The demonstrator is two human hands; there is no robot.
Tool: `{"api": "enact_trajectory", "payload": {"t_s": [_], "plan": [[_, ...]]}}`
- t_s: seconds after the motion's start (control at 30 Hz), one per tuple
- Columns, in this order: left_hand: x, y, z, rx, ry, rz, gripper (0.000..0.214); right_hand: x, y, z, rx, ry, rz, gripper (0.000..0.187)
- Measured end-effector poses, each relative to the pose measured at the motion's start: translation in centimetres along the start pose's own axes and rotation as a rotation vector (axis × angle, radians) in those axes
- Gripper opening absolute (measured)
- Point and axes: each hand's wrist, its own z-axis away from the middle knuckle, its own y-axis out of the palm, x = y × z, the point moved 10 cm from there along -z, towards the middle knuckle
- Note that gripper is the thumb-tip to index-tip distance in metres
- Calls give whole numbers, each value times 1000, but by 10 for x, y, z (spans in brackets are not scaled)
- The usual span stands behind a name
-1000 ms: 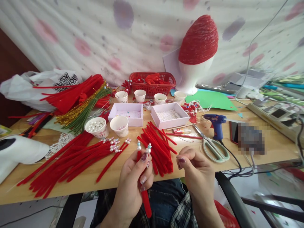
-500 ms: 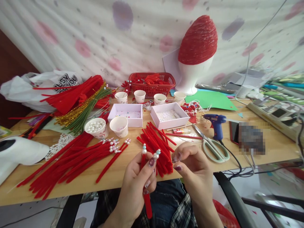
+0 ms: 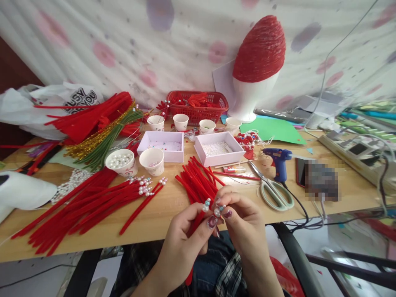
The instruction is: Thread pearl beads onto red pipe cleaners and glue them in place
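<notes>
My left hand (image 3: 185, 241) is closed around a red chenille stem (image 3: 195, 222). White and turquoise beads (image 3: 206, 205) top this stem. Beside it, between my two hands, is a second cluster of pearl and turquoise beads (image 3: 218, 211); my right hand (image 3: 243, 225) pinches it with thumb and fingertips, and my left thumb is close against it. What lies below this cluster is hidden by my fingers. Just behind the hands lie plain red chenille stems (image 3: 193, 177). To the left, a bundle of bead-tipped red stems (image 3: 93, 210) is spread on the table.
Paper cups with beads (image 3: 121, 161) and two white trays (image 3: 176, 159) stand mid-table. Scissors (image 3: 275, 196), a blue glue gun (image 3: 280, 161) and a phone (image 3: 301, 171) lie to the right. Behind are a red basket (image 3: 198, 117) and a white stand with a red-wrapped top (image 3: 247, 97).
My right hand has moved left to meet my left hand and now pinches the bead cluster there. The beaded tips have shifted right, and the view has moved slightly.
</notes>
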Motion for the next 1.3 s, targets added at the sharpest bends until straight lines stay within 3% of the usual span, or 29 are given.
{"api": "enact_trajectory", "payload": {"t_s": [0.17, 0.43, 0.8, 1.13, 1.3], "plan": [[-10, -2, 4, -44, 59, -127, 33, -2, -2, 2, 19, 25, -30, 8], [-25, 3, 6, 20, 219, -352, 22, -4, 2, 3, 59, 85, -74, 11], [-32, 5, 6, 11, 236, -395, 22, 8, 5, 3, 62, -37, -63, 6], [-54, 11, 14, 30, 455, -584, 21, 6, 8, 6, 90, -8, -115, 1], [-56, 11, 17, 76, 486, -715, 17, 20, 6, 7, 98, -65, 92, 4]]}}
